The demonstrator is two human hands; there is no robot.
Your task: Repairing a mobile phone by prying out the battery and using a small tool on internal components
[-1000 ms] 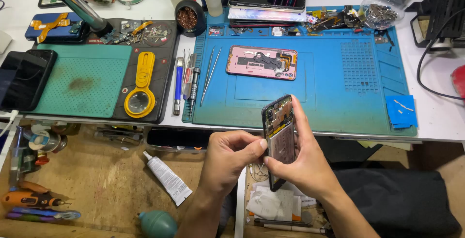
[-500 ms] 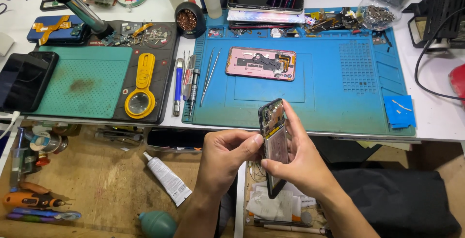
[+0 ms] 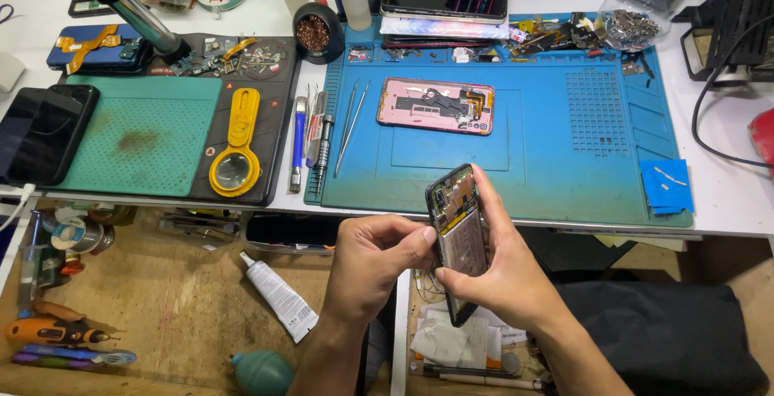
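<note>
opened phone (image 3: 459,239), lower centre | light, stiff, fragile inside | pinched at edges by left hand (image 3: 377,263), cradled in right hand (image 3: 504,283)

Phone repair workshop: blue repair mat (image 3: 564,162), tweezers (image 3: 351,122), opened phone (image 3: 436,106).

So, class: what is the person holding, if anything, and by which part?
An opened phone with its insides showing, held upright: the right hand grips its long edges, and the left hand pinches its left edge.
</note>
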